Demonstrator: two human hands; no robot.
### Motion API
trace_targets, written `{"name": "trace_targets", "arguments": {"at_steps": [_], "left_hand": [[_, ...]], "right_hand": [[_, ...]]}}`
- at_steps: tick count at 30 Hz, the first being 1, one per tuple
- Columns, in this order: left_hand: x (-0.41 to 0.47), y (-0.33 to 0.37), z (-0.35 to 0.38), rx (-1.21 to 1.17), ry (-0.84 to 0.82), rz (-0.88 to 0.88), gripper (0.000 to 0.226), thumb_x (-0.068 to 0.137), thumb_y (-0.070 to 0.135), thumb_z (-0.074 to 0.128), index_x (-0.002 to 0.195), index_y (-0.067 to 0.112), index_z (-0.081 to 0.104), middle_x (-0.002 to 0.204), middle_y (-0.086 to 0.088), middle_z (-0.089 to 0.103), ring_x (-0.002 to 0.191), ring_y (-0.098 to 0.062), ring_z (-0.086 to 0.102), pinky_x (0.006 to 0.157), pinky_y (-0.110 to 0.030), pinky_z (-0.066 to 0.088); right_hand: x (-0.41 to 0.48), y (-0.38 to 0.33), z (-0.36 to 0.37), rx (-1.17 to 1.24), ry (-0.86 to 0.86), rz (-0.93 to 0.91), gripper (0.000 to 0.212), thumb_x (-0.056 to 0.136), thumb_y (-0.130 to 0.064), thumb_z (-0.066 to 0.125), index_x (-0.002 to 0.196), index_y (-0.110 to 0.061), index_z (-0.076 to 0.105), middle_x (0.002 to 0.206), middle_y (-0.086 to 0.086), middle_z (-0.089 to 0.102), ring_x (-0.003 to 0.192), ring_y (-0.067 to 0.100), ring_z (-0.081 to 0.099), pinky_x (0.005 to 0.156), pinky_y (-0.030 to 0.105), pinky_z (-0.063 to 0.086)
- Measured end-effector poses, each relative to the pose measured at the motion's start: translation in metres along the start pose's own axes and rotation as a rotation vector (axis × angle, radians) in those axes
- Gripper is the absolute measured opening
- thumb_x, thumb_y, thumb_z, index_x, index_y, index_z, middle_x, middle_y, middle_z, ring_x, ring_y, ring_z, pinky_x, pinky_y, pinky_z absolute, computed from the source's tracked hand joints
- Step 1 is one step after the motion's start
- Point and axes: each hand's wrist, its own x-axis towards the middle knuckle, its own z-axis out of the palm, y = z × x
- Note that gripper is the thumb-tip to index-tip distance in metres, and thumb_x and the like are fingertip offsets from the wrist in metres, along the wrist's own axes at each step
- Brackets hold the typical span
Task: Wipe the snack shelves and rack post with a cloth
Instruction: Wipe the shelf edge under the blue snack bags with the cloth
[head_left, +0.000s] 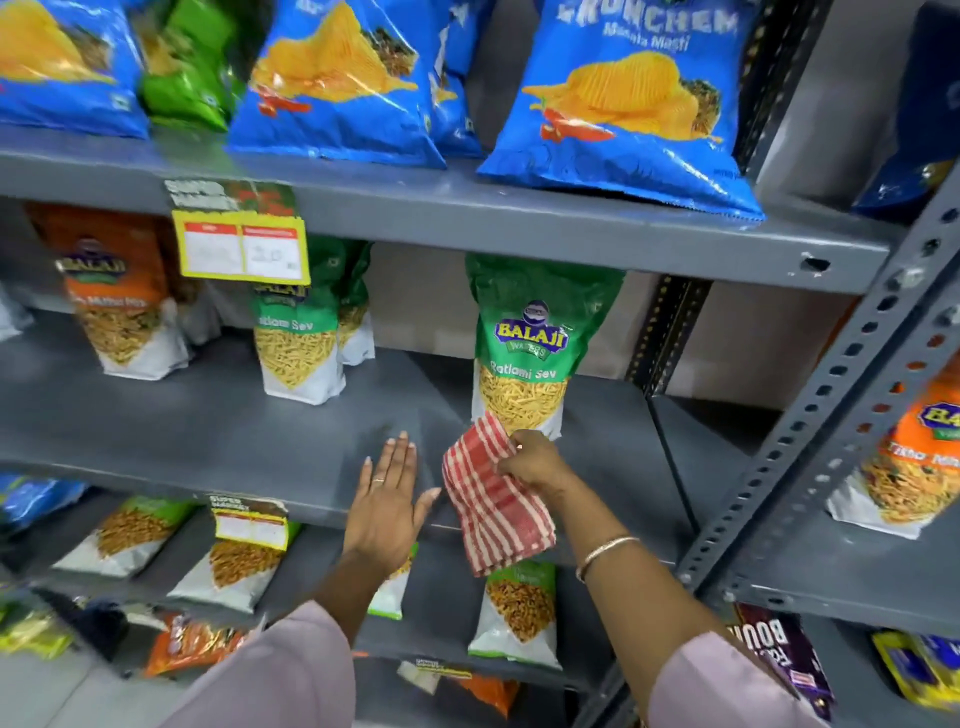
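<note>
A red-and-white checked cloth (493, 506) hangs from my right hand (535, 460), which grips its upper edge over the front of the grey middle shelf (218, 426). Just behind that hand stands a green Ratlami Sev pouch (524, 338), and the cloth's top corner overlaps its bottom. My left hand (389, 499) lies flat with fingers spread on the shelf's front edge, left of the cloth, holding nothing. The perforated grey rack post (831, 410) slants up at the right.
Blue chip bags (628, 98) line the top shelf (519, 218), which carries a yellow price tag (241, 249). Another green pouch (298, 343) and an orange pouch (122, 306) stand on the middle shelf's left. Snack packs (519, 613) fill the lower shelf. A neighbouring rack holds an orange pack (904, 467).
</note>
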Motion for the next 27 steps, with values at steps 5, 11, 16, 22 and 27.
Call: {"name": "trace_targets", "arguments": {"at_steps": [5, 11, 16, 22, 27], "left_hand": [[0.002, -0.044, -0.045, -0.024, 0.23, -0.069, 0.073, 0.097, 0.052, 0.003, 0.141, -0.003, 0.022, 0.149, -0.018, 0.025, 0.136, -0.028, 0.019, 0.11, -0.042, 0.002], [0.016, -0.169, -0.128, -0.014, 0.502, -0.012, 0.068, 0.096, 0.051, 0.001, 0.146, 0.005, 0.003, 0.155, -0.008, -0.006, 0.141, -0.022, -0.004, 0.112, -0.044, 0.003], [0.03, -0.264, -0.214, -0.039, 0.674, 0.112, 0.064, 0.097, 0.049, 0.012, 0.145, 0.006, 0.007, 0.155, -0.004, -0.01, 0.141, -0.021, -0.003, 0.111, -0.042, 0.006], [0.059, -0.289, -0.307, -0.042, 0.785, 0.116, 0.065, 0.094, 0.042, 0.024, 0.14, -0.004, 0.025, 0.152, -0.018, 0.017, 0.141, -0.02, 0.0, 0.11, -0.045, 0.008], [0.084, -0.282, -0.326, -0.044, 0.706, 0.226, 0.066, 0.098, 0.049, 0.01, 0.142, 0.002, 0.024, 0.15, -0.014, 0.025, 0.141, -0.018, 0.005, 0.112, -0.041, 0.005]], "right_hand": [[-0.024, -0.067, 0.011, -0.114, -0.092, -0.145, 0.031, 0.078, -0.001, 0.067, 0.108, 0.006, 0.066, 0.1, 0.02, 0.068, 0.083, 0.023, 0.059, 0.073, 0.033, 0.053], [-0.079, -0.193, 0.03, -0.253, -0.257, -0.36, 0.025, 0.08, -0.002, 0.068, 0.103, 0.009, 0.066, 0.086, 0.011, 0.062, 0.073, 0.019, 0.056, 0.061, 0.024, 0.046], [-0.123, -0.302, 0.046, 0.047, -0.497, -0.493, 0.027, 0.085, 0.01, 0.06, 0.089, -0.016, 0.07, 0.08, -0.006, 0.074, 0.068, 0.004, 0.07, 0.068, 0.019, 0.059], [-0.126, -0.401, 0.035, 0.355, -0.281, -0.521, 0.017, 0.093, 0.001, 0.052, 0.1, -0.01, 0.065, 0.086, 0.001, 0.071, 0.068, 0.007, 0.071, 0.066, 0.02, 0.06], [-0.088, -0.441, 0.028, 0.6, 0.068, -0.306, 0.025, 0.093, 0.004, 0.051, 0.118, 0.008, 0.056, 0.068, 0.011, 0.067, 0.066, 0.022, 0.06, 0.076, 0.04, 0.053]]}}
